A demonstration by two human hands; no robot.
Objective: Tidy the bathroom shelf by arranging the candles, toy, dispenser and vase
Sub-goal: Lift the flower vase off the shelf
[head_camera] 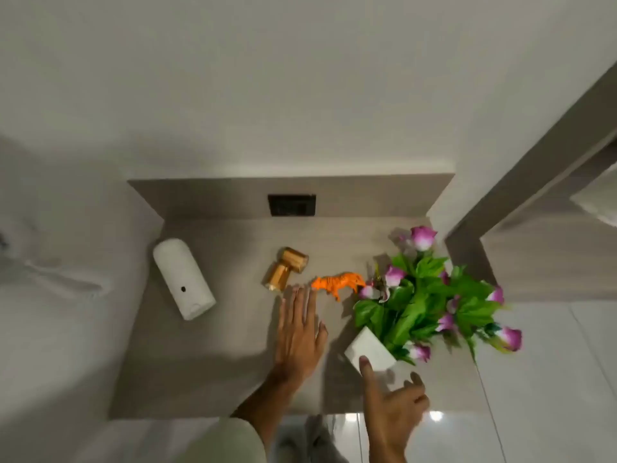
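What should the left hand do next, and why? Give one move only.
Probably reach a little further forward and pick up the gold candles: both lie tipped over, the left hand is open and empty just short of them, and the right hand is at the vase.

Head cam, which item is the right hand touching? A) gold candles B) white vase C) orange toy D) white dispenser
B: the right hand has a fingertip on the white vase, which lies tipped on the shelf; the left hand lies flat beside the orange toy.
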